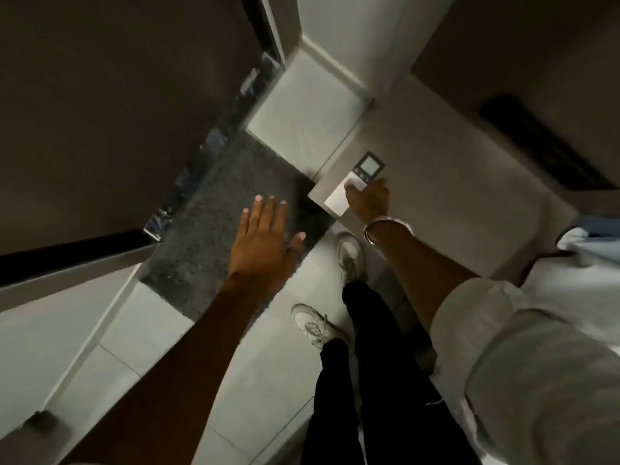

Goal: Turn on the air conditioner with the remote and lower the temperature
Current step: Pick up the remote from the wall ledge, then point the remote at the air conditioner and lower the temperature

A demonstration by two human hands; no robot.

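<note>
We look down on a pale bench [446,196] at right, its near-left corner carrying the remote [355,184]. Our right hand [369,199] grips the remote there; our left hand [265,239] hovers spread wide, holding nothing, over a dark rug [228,203].

White remote [356,183] — dark screen end up — flat on counter [453,196]

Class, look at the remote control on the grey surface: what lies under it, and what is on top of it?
The remote lies on a grey tabletop, near its corner. The right hand rests on its white lower half, hiding part of that half. Its dark screen end stays uncovered. The left hand hovers apart, open.
</note>
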